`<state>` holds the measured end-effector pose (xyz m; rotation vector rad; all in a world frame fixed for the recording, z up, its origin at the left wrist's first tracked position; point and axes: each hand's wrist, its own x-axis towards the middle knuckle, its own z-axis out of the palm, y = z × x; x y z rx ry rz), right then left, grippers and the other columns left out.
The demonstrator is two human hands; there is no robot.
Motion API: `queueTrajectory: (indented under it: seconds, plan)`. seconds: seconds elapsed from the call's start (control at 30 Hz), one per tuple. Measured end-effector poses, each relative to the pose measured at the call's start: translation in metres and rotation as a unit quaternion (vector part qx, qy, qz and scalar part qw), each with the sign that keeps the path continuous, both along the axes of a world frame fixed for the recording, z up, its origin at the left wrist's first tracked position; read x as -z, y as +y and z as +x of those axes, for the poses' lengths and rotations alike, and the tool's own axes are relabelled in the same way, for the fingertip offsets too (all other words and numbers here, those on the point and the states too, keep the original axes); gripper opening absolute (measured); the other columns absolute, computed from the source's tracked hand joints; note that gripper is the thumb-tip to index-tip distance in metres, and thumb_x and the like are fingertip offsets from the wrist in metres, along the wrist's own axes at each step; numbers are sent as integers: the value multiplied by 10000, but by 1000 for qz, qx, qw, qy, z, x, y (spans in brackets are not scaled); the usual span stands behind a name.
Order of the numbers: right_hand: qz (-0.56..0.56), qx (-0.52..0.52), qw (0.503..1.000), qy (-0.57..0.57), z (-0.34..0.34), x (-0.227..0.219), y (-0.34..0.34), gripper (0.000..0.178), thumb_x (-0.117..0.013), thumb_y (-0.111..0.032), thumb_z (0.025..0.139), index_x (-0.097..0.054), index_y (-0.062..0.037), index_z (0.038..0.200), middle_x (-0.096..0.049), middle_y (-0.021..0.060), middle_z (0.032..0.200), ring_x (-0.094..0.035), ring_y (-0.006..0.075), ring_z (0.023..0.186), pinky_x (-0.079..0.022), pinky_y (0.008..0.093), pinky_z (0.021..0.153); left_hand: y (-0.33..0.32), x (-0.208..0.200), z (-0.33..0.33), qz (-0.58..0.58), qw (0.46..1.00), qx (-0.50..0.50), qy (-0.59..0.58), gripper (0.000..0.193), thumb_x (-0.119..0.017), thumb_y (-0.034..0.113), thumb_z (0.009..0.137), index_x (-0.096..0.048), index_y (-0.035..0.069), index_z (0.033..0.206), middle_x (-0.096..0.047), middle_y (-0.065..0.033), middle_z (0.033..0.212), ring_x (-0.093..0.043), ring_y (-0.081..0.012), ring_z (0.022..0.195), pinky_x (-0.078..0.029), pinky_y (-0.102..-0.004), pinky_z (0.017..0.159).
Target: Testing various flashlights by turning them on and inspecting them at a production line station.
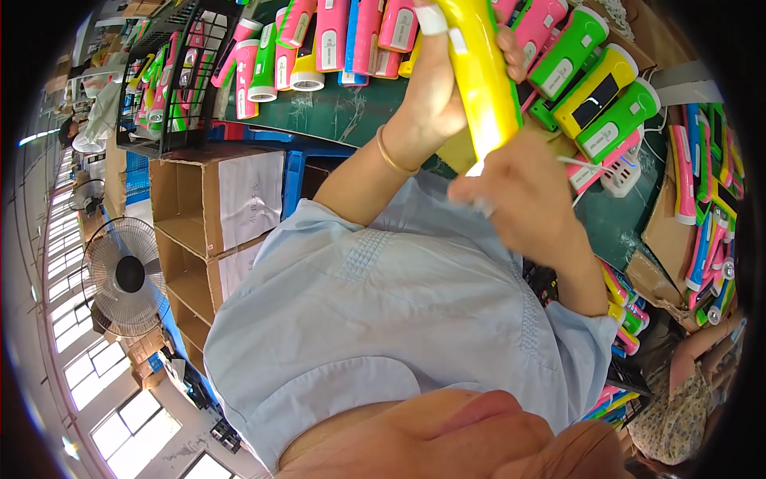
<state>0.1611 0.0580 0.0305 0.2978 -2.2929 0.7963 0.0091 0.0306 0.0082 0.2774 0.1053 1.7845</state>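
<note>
My left hand [437, 92] is wrapped around a yellow flashlight [483, 84] with a white collar and button, its fingertips showing on the far side. The flashlight stands nearly upright in the picture, and its near end glows bright. At that near end is my right hand [523, 199], its fingers curled and slightly blurred. A small pale bit shows under the thumb, but what the fingers hold cannot be made out. A white cable passes beside this hand toward a white multi-port charger [622, 174]. Green and yellow flashlights [598, 96] lie just right of the hands.
Rows of pink, green and blue flashlights [331, 36] lie on the green tabletop [343, 112]. A black wire basket [163, 88] stands at left above cardboard compartments [179, 195], near a fan [130, 274]. More flashlights fill a cardboard box [666, 231] at right. Another person's arm [702, 343] shows lower right.
</note>
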Motion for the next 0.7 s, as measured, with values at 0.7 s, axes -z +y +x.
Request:
queueTrajectory:
  seconds: [0.7]
  plan:
    - [-434, 182, 860, -197, 14, 30, 36, 236, -468, -184, 916, -569, 14, 993, -579, 26, 835, -502, 111, 762, -407, 222, 714, -11, 10, -32, -62, 949, 20, 308, 396, -584, 278, 824, -435, 33, 1097, -513, -68, 929, -533, -170, 773, -481, -330, 687]
